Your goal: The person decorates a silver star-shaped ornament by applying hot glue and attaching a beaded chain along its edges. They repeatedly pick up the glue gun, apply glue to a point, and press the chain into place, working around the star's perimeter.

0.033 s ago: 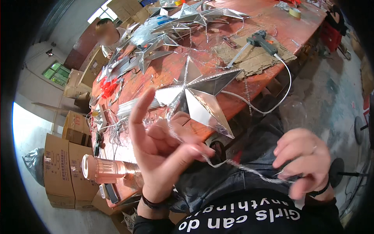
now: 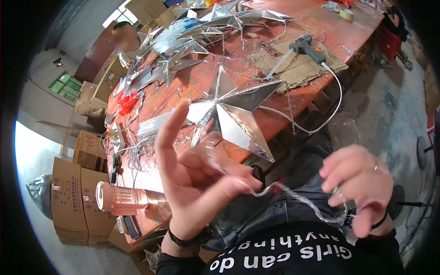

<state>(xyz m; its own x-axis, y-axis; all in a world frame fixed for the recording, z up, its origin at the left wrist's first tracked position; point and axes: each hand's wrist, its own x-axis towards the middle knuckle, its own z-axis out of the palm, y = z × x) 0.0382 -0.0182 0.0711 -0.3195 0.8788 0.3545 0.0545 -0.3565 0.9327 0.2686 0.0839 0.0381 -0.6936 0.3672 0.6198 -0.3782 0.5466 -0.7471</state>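
Note:
A silver twisted cord (image 2: 300,198) sags between my two hands. My left hand (image 2: 197,169) pinches it between thumb and a fingertip, with the index finger raised. Some of the cord also runs across the left fingers. My right hand (image 2: 360,185) has its fingers curled around the cord's other end, which loops by the thumb; the exact grip is partly hidden. Just beyond my left hand, a shiny silver five-pointed star (image 2: 238,120) rests at the table's edge, with silver braid along some of its ridges.
On the red table (image 2: 270,123), a glue gun (image 2: 309,49) lies on torn cardboard (image 2: 293,73), its white cable hanging over the edge. More silver stars (image 2: 229,20) are piled at the back. A pinkish plastic cup (image 2: 123,199) stands left. Another person (image 2: 128,43) is at the far left.
My left hand has shifted slightly right. The right fingers have moved and the thumb has swung lower, and the cord between the hands now hangs in a looser curve.

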